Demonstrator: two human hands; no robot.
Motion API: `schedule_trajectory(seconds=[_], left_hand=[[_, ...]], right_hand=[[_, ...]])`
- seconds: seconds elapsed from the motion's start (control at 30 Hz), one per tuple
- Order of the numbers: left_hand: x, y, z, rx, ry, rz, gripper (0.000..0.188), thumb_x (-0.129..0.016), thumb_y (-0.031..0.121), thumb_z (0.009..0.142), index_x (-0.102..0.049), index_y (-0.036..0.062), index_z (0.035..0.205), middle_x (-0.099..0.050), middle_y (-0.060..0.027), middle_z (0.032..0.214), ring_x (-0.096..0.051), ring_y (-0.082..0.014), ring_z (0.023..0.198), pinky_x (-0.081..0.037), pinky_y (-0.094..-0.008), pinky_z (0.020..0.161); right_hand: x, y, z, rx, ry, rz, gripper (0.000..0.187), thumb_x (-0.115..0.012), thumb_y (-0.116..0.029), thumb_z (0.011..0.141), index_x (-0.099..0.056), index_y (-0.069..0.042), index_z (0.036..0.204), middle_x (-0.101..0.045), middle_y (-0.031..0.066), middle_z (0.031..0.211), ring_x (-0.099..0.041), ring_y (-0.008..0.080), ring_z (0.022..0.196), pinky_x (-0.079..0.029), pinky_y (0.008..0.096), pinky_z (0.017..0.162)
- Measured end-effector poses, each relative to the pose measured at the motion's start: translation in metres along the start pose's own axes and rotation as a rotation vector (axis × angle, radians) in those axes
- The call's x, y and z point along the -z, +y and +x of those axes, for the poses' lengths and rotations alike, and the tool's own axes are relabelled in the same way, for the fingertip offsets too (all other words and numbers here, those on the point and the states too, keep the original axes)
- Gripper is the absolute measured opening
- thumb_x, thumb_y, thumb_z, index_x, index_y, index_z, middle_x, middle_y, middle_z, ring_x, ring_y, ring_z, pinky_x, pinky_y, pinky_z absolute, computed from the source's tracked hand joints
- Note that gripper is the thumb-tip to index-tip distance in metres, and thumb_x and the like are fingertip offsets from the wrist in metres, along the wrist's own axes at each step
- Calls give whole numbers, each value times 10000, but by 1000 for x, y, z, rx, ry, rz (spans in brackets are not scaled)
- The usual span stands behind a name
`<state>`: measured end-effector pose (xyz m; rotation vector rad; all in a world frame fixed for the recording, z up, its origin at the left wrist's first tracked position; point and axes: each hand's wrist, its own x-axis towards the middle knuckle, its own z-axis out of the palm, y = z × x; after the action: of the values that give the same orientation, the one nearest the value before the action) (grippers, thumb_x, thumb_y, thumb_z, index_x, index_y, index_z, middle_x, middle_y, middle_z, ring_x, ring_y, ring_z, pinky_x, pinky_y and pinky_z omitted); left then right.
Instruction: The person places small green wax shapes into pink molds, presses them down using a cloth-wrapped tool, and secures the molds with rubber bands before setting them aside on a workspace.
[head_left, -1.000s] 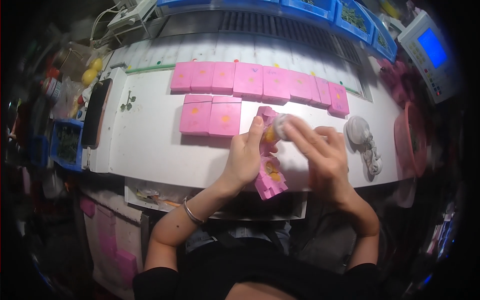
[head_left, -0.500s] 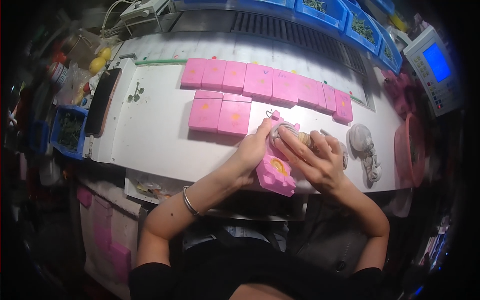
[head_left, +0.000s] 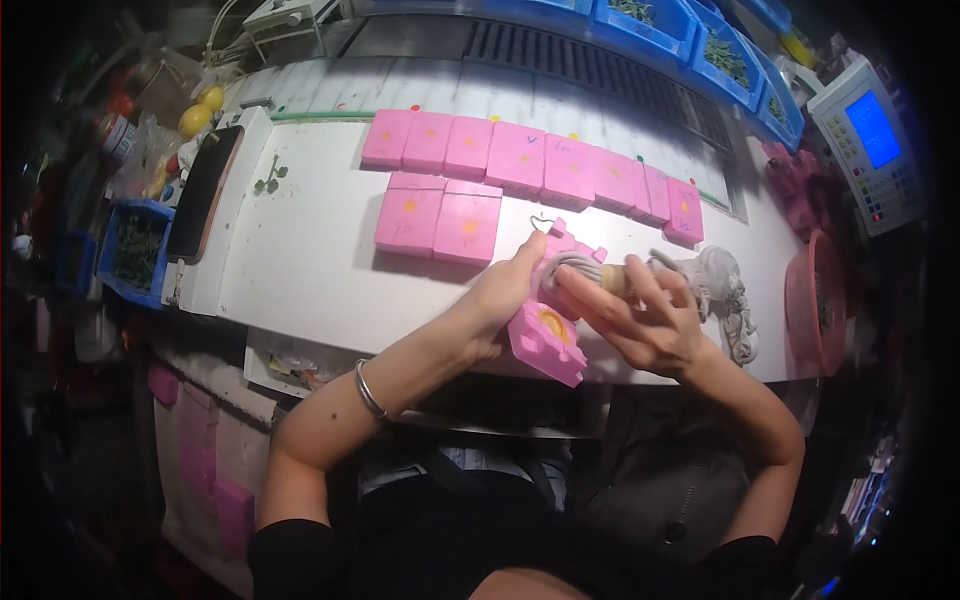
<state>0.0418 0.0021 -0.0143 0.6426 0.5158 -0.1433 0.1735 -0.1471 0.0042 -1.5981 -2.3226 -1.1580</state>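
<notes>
My left hand (head_left: 500,300) is closed around a pink rubber mould (head_left: 548,340), its thumb along the upper edge. The near part of the mould has notched edges and a yellow ring mark. My right hand (head_left: 650,320) grips a bundle with a tan band (head_left: 613,280) and a grey, cord-like coiled end (head_left: 572,268). That end lies against the mould's upper part, which it partly hides. A thin bent wire (head_left: 541,222) shows at the mould's top. Right of my hand lie knotted whitish cloth pouches (head_left: 722,275).
Pink blocks (head_left: 517,160) stand in a row at the back, with two more blocks (head_left: 465,222) before them. A phone (head_left: 207,195) leans at left. On the right are a pink basket (head_left: 815,300) and a screened control unit (head_left: 868,140). Blue bins (head_left: 725,55) hold small green pieces.
My right hand has moved slightly right, its fingers shifting on the bundle. The mould remains in my left hand. The whole view has shifted slightly.
</notes>
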Motion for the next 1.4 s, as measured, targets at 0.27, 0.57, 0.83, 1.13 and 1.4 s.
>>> schedule_trajectory(seconds=[0.27, 0.57, 0.83, 1.13, 1.4], left_hand=[[0, -8, 5, 26, -28, -12, 523, -314, 474, 978, -500, 23, 1165, -607, -92, 970, -632, -167, 799, -553, -279, 671], [1, -1, -2, -19, 20, 67, 502, -316, 448, 986, -508, 15, 1153, -613, -105, 954, -639, -181, 787, -553, -292, 689], [2, -18, -8, -747, 229, 684, 424, -570, 351, 907, -607, -50, 1041, -601, -135, 885, -600, -173, 754, -482, -284, 711], [-3, -31, -17, -1424, 347, 1254, 700, -826, 81, 611, -519, -19, 1232, -414, -145, 1095, -502, -247, 947, -474, -341, 729], [6, -14, -19, -388, -54, 312, 711, -623, 403, 860, -336, -32, 1345, -509, -150, 1165, -552, -211, 1043, -462, -316, 887]], right_hand=[[-5, -5, -14, 44, 13, 71, 212, -663, -169, 751, -709, -143, 956, -571, -87, 1245, -560, 186, 872, -385, 256, 653], [-4, -11, -26, -79, 5, 112, 251, -664, -150, 736, -720, -161, 981, -622, -71, 1173, -546, 220, 909, -406, 273, 705], [9, -18, -30, -564, -137, 352, 290, -586, -34, 794, -663, -81, 1070, -637, 63, 1128, -556, 172, 891, -389, 261, 742], [17, -11, 12, -1491, 24, 1939, 210, -471, -109, 946, -586, 22, 1063, -517, 81, 1162, -520, 136, 976, -419, 254, 824], [43, -12, 25, -977, -73, 1302, 250, -637, 98, 690, -548, 7, 905, -489, 180, 1254, -543, 247, 1058, -463, 310, 840]])
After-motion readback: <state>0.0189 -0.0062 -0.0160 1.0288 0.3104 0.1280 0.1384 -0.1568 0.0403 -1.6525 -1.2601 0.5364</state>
